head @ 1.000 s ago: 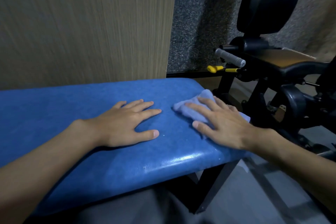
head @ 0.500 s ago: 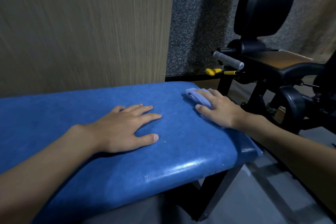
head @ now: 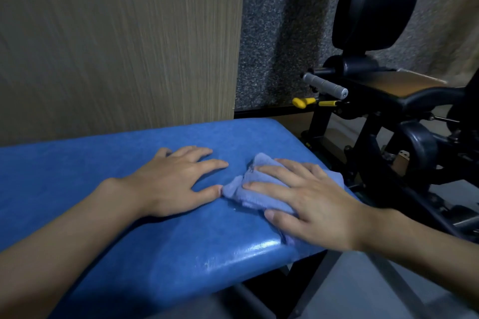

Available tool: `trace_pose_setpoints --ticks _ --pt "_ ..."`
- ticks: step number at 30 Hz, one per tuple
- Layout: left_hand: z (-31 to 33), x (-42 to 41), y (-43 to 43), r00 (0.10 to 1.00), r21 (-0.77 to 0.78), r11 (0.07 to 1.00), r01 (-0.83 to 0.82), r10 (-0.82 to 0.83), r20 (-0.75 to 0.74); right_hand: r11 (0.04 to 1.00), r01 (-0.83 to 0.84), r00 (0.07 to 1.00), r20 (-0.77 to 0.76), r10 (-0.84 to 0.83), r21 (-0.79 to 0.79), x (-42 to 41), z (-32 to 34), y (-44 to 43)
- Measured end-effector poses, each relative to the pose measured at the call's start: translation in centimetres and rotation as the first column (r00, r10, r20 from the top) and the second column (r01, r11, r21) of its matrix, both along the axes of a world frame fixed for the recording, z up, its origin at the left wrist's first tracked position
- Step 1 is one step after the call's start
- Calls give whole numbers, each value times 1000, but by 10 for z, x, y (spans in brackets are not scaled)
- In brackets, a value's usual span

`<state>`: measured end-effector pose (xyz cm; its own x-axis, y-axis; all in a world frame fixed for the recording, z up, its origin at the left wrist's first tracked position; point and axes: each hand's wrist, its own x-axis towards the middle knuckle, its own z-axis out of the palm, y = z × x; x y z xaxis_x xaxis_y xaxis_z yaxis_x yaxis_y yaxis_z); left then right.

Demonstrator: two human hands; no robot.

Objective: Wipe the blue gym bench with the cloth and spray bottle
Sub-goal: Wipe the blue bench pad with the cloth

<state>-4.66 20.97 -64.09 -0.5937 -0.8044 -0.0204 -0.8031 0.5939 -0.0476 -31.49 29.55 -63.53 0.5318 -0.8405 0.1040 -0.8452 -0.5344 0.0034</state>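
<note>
The blue gym bench (head: pixel 111 163) runs across the view from the left to its rounded end on the right. A crumpled light-blue cloth (head: pixel 246 193) lies on the pad near that end. My right hand (head: pixel 308 202) presses flat on the cloth, fingers spread and pointing left. My left hand (head: pixel 176 181) rests flat on the bare pad just left of the cloth, its thumb tip touching the cloth's edge. No spray bottle is in view.
A black exercise machine (head: pixel 404 122) with a tall back pad, a grey handle (head: pixel 325 85) and yellow levers (head: pixel 303 102) stands close to the bench's right end. A wood-grain wall panel (head: pixel 116 41) rises right behind the bench. Grey floor shows at bottom right.
My right hand has slid the cloth from the far right corner of the pad back toward me and leftward, up against my left thumb. My left hand has stayed flat in place.
</note>
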Motion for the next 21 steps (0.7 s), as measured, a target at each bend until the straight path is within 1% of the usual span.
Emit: trace_pose_setpoints --ticks 3,5,7,8,9,11,12,14,16,18,19,21 --pt "-1 1 1 1000 43 999 -14 14 -9 984 176 983 43 -176 2 -10 -1 -41" --pt "-1 3 4 999 60 998 -11 13 -32 941 326 935 118 -335 90 -24 -2 -75" --pt "-1 5 7 999 78 997 -13 16 -44 904 391 881 214 -422 174 -33 -3 -98" --pt "-2 6 9 999 82 997 -13 16 -48 896 403 872 219 -438 189 -33 -4 -103" --pt "-2 6 9 999 83 996 -10 14 -47 891 415 877 181 -446 183 -31 -3 -101" --pt "-1 6 10 999 77 997 -6 9 -33 906 403 909 54 -412 128 -20 -1 -84" --pt "-1 6 9 1000 71 997 -5 7 -26 929 360 933 -8 -361 87 -13 0 -69" --pt "-1 8 4 1000 55 998 1 1 -24 982 187 980 -80 -185 25 1 1 -31" --pt "-2 12 -2 999 34 999 0 2 -44 999 -1 997 -72 5 52 12 3 6" --pt "-4 17 -9 999 38 999 -13 15 -43 991 -120 991 -52 123 57 12 1 21" --pt "-5 18 -12 999 42 999 -15 17 -38 989 -146 988 -51 147 36 10 1 20" --pt "-6 19 -14 1000 34 999 -9 10 -26 993 -118 992 -37 119 26 8 3 3"
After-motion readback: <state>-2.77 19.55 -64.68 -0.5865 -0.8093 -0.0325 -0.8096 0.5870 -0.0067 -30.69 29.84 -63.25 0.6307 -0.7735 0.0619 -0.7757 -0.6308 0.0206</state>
